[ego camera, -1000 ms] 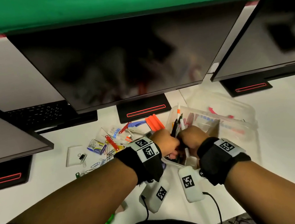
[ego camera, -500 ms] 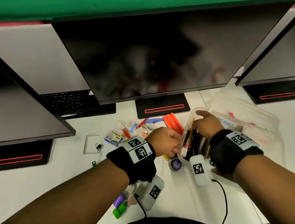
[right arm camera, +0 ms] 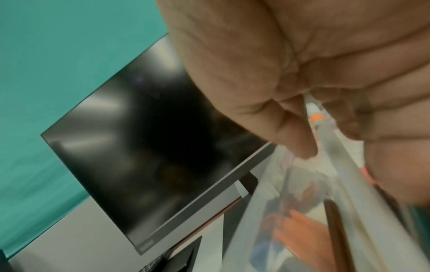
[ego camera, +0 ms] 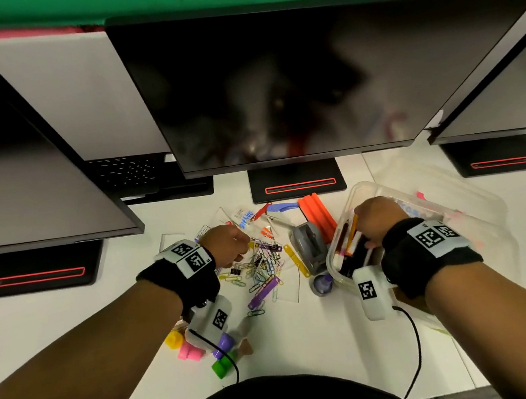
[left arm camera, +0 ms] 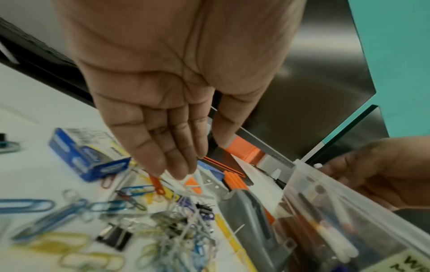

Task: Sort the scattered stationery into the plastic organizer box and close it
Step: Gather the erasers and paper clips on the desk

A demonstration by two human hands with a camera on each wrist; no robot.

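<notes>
The clear plastic organizer box (ego camera: 495,237) stands open at the right. My right hand (ego camera: 375,218) is inside its left compartment, fingers curled round a bunch of pens and a pencil (ego camera: 347,248) that lean against the wall. The right wrist view shows my right hand (right arm camera: 325,132) gripping a white pen with an orange band (right arm camera: 314,115). My left hand (ego camera: 227,245) hovers over the pile of coloured paper clips (ego camera: 260,269). Seen from the left wrist, that hand (left arm camera: 181,165) has straight fingers whose tips touch an orange strip (left arm camera: 157,185).
A grey stapler (ego camera: 309,246), orange sticks (ego camera: 316,212), a small purple-topped roll (ego camera: 323,283) and a blue staple box (left arm camera: 88,158) lie around the clips. Pink and green highlighters (ego camera: 190,349) sit near my left wrist. Three monitors and a stand (ego camera: 296,182) close off the back.
My left hand has left the pens and moved left to the paper clip pile. My right hand has lowered the pens into the box's left compartment and still grips them.
</notes>
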